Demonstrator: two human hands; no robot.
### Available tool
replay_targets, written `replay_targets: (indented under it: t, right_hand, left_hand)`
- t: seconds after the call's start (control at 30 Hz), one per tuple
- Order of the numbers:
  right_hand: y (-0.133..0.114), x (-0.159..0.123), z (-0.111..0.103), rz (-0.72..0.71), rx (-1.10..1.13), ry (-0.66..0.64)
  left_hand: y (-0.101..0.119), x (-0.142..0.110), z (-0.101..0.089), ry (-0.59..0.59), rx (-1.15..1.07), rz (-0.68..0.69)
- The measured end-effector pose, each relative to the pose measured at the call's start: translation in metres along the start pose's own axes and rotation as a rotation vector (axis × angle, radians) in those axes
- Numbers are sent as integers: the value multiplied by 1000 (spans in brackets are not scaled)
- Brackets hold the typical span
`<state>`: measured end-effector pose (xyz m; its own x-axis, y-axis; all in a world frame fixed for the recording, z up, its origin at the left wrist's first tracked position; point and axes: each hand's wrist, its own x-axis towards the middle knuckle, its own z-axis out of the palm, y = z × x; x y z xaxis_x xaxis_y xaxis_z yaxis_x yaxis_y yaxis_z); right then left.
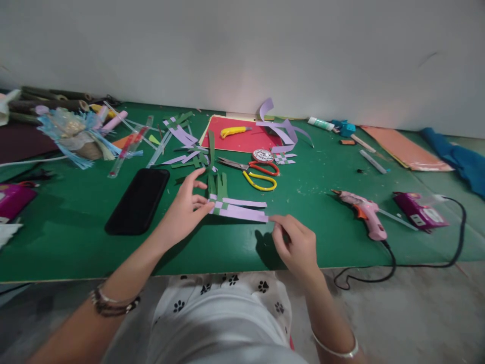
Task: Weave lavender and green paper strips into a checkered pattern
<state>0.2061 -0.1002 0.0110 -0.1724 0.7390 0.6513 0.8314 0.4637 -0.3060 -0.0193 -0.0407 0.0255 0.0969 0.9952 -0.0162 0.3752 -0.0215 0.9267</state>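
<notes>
A small weave of green and lilac paper strips (231, 205) lies near the front of the green table (76, 253). My left hand (185, 210) presses its fingertips on the weave's left corner, fingers partly spread. My right hand (293, 242) pinches the right end of the lowest lilac strip (246, 215) between thumb and fingers. Both wrists wear bangles.
A black phone (138, 199) lies left of the weave. Scissors with yellow and red handles (253, 172), a tape roll (262, 155), a yellow cutter (232, 132) on red card (242, 136) and loose strips lie behind. A pink glue gun (364, 212) with its cord is at the right.
</notes>
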Motion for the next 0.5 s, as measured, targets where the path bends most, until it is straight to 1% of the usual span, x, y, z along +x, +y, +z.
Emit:
replay_targets:
  t: [0.03,0.1,0.17,0.2,0.27,0.4,0.5]
  right_hand:
    - [2,0,-1,-1,-6,2]
    - [7,2,-4,1,-19,7]
    - [11,3,-6,3,-39,11]
    - [12,3,-6,4,-48,11]
    - [12,4,-7,1,-56,10]
    - [10,6,-6,-6,-52,3]
    - [8,6,-6,-9,-58,-4]
  left_hand:
    - [-3,-1,-7,-22,-3,-75]
    - [-9,-1,-20,-30,14,-225]
    - [-13,1,-29,-17,30,-334]
    - [-14,2,-32,-11,36,-366]
    - [-16,4,-36,2,26,-384]
    - [-20,6,-37,34,-32,-348]
    - [-21,8,-37,-6,2,-314]
